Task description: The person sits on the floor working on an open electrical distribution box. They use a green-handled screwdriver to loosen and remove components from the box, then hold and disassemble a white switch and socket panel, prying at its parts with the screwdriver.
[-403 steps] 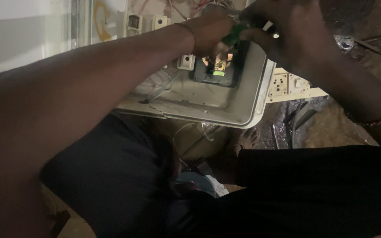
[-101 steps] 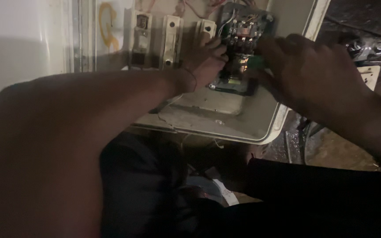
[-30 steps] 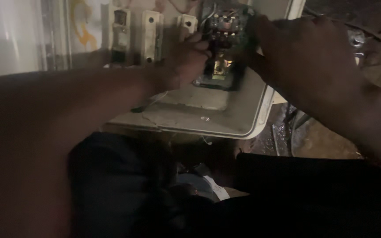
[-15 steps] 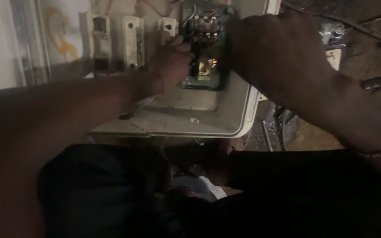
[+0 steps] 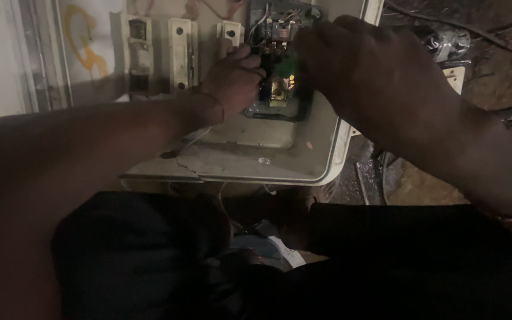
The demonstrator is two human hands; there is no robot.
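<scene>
— Start with what's closest. What do you see?

— Dark-clothed knees at the bottom, then both forearms reaching up into a shallow pale enclosure (image 5: 327, 160) lying open in front of the person.

— And the hands?

— The left hand (image 5: 232, 80) rests against the left side of a dark switching unit (image 5: 277, 89) mounted in the box, its grip curled and pressed against the unit's edge. The right hand (image 5: 374, 71) covers the unit's right side; something green (image 5: 291, 62) shows at its fingertips, probably a tool handle, though the light is too poor to be sure. I cannot tell whether that grip is pinching it or just touching.

— How far along does the work look?

— Midway, I'd judge. The unit sits in place with wires (image 5: 262, 24) running into its top, but both hands are on it and the box has no cover on.

— What else is in the box?

— Three white fuse holders (image 5: 179, 53) in a row further left, and a bare floor below the unit with a small screw-like speck (image 5: 263, 160).

— Beyond it?

— Loose cables and clutter on the ground at upper right.
</scene>
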